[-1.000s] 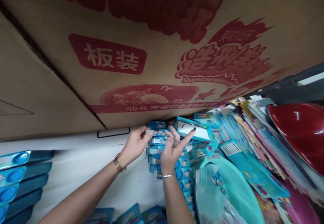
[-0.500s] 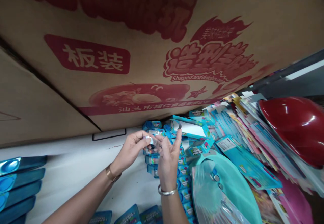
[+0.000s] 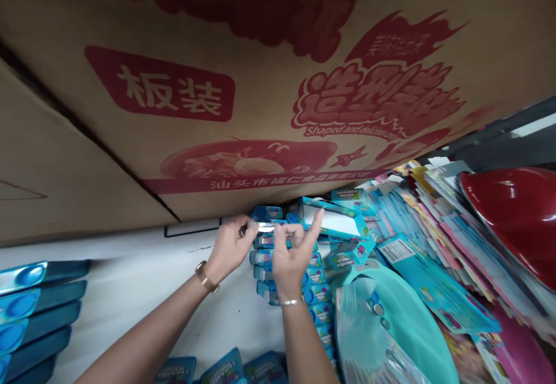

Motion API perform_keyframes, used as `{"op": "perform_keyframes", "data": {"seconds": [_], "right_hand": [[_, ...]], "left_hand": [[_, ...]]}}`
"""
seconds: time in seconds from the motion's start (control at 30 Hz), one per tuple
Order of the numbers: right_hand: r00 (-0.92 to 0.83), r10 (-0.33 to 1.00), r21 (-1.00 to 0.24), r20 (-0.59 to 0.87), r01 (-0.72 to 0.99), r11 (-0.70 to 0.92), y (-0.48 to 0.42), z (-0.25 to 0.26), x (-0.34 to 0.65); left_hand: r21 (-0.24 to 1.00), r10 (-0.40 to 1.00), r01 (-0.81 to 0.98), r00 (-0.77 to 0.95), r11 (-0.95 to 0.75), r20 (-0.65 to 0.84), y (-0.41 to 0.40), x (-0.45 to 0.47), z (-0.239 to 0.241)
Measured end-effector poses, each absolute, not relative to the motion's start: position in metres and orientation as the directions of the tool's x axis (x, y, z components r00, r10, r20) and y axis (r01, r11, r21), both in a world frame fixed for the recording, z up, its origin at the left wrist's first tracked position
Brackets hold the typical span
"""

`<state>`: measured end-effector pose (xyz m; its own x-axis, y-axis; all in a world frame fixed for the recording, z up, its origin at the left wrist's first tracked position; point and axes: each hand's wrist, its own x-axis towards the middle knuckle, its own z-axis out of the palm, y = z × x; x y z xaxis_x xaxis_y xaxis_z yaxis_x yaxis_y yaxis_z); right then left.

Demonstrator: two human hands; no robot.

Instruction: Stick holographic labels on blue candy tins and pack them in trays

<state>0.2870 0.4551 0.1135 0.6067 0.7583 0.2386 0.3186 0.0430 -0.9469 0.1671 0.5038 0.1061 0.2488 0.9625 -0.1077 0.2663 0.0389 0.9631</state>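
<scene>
Both hands meet just above the middle of the view, over the white surface [image 3: 152,291]. The left hand [image 3: 229,248] is closed in a fingertip pinch on one end of a small clear packet [image 3: 266,227]. The right hand [image 3: 289,256] grips the other end between thumb and bent fingers, its index finger stretched out toward 1 o'clock. With a grip at each end, the packet lies level and taut between them, lifted clear of the goods beneath; what it contains is too small to tell. Directly under the hands a row of blue packets [image 3: 319,311] runs toward 5 o'clock, each overlapping the next like shingles, which seems to hold them in line. At 1 o'clock of the hands an open blue carton [image 3: 334,222] lies on its side, its mouth facing them and within easy reach. A large cardboard box [image 3: 260,83] with red print fills the 12 o'clock half. At 3 o'clock, printed cards [image 3: 434,222] lie fanned beside a glossy red shell [image 3: 516,222]. A teal plastic piece [image 3: 403,326] lies at 4 o'clock, and stacked blue trays [image 3: 39,303] sit at 8 o'clock.
</scene>
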Motion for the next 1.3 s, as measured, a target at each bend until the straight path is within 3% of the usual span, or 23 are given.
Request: {"op": "perform_keyframes", "data": {"seconds": [0.07,0.17,0.3,0.47,0.8,1.0,1.3], "right_hand": [[0.487,0.781,-0.829,0.391,0.554,0.070,0.470,0.094,0.296],[0.336,0.790,-0.648,0.513,0.755,0.099,0.487,0.069,0.308],[0.212,0.792,-0.475,0.572,0.874,0.109,0.497,0.057,0.320],[0.123,0.819,-0.346,0.560,0.933,0.096,0.500,0.058,0.327],[0.207,0.861,-0.401,0.465,0.916,-0.003,0.505,0.057,0.325],[0.215,0.886,-0.440,0.412,0.898,-0.014,0.505,0.061,0.323],[0.294,0.900,-0.467,0.323,0.876,-0.119,0.500,0.074,0.322]], "left_hand": [[0.909,0.982,0.416,0.157,0.033,-0.108,0.512,0.172,0.096],[0.881,0.988,0.467,0.082,0.078,-0.131,0.522,0.179,0.080],[0.887,0.993,0.453,0.029,0.088,-0.113,0.528,0.185,0.062],[0.875,0.994,0.475,0.011,0.091,-0.109,0.527,0.188,0.055],[0.918,0.992,0.376,-0.049,0.128,-0.118,0.526,0.199,0.050],[0.947,0.947,0.013,-0.034,0.321,-0.321,0.530,0.204,0.045],[0.855,0.864,-0.141,0.008,0.499,-0.503,0.532,0.207,0.041]]}}
